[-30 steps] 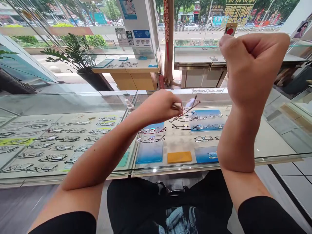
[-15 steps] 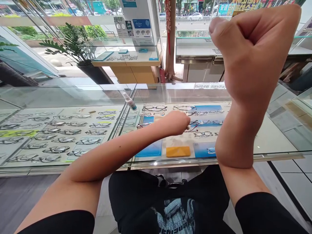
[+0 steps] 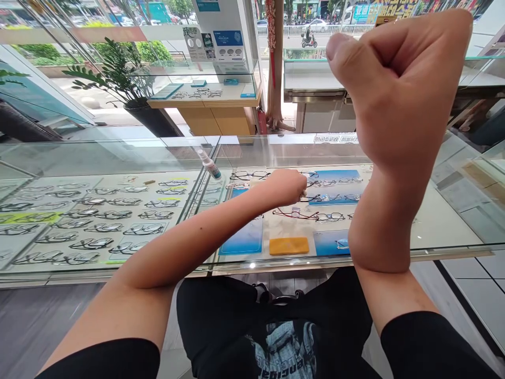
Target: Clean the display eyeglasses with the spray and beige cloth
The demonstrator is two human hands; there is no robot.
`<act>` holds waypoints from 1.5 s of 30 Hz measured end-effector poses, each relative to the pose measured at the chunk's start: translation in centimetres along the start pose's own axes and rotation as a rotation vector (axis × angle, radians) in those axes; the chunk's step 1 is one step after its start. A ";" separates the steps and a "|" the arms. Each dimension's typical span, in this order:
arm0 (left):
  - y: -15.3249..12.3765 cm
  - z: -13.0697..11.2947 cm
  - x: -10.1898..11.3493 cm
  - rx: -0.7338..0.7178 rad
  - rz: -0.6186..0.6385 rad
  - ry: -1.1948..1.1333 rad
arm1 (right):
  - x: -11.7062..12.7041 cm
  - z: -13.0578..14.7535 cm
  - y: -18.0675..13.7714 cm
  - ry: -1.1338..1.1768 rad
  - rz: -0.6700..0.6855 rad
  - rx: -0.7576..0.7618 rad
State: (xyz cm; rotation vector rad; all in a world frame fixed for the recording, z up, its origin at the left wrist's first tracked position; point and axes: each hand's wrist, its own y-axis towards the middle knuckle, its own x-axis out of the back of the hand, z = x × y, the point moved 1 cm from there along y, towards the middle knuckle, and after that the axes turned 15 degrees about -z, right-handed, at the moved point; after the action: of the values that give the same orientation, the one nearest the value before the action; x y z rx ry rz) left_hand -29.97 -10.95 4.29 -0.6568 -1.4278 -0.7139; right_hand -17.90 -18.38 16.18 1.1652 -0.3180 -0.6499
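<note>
My left hand [image 3: 289,186] is closed in a fist low over the glass display counter [image 3: 335,142], among eyeglasses. Its fingers are pressed together; a small pale bit shows at their underside, too unclear to name. Just below it are red-framed eyeglasses [image 3: 292,213], with dark-framed eyeglasses [image 3: 250,176] further left. My right hand [image 3: 410,95] is raised high at the right, close to the camera, fist closed and thumb pointing left. I see nothing in it, and its fingertips are turned from view.
An orange rectangular piece [image 3: 288,246] lies near the counter's front edge, beside blue sheets [image 3: 244,239]. A spray bottle [image 3: 209,164] lies tilted at the counter joint. Rows of eyeglasses [image 3: 94,243] fill the left case. A potted plant [image 3: 152,113] and another display case [image 3: 205,95] stand beyond.
My left hand has moved slightly up and away from me, uncovering the red-framed eyeglasses. My right fist has shifted a little to the left. A scooter has appeared on the street outside.
</note>
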 end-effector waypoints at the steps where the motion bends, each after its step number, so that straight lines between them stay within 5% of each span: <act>1: 0.4 0.1 -0.1 0.010 -0.008 0.000 | 0.0 0.0 0.0 0.005 0.004 0.002; 10: 2.2 0.5 -2.0 0.032 -0.001 0.023 | 0.4 0.1 0.1 0.019 0.091 -0.020; 15: 1.6 1.2 0.1 0.012 -0.028 -0.043 | 0.0 0.9 0.0 0.066 0.018 -0.071; 21: -1.8 4.1 5.5 0.045 -0.324 -0.429 | -1.2 0.2 0.3 0.437 -0.134 -0.199; 29: -8.0 6.6 9.0 0.196 -0.794 -0.890 | -3.6 -0.8 -1.2 0.465 -0.042 -0.502; 38: -9.4 7.1 9.9 0.199 -0.897 -1.100 | -6.7 -3.2 -2.9 0.750 0.255 -0.971; 45: -8.8 7.5 9.3 0.190 -0.904 -1.147 | -7.4 -3.4 -3.4 0.690 0.267 -1.057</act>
State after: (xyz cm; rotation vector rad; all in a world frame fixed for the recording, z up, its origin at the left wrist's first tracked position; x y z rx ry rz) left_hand -41.40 -11.15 13.73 -0.1926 -2.9023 -0.8989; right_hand -22.83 -12.01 12.46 0.2562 0.4296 -0.0860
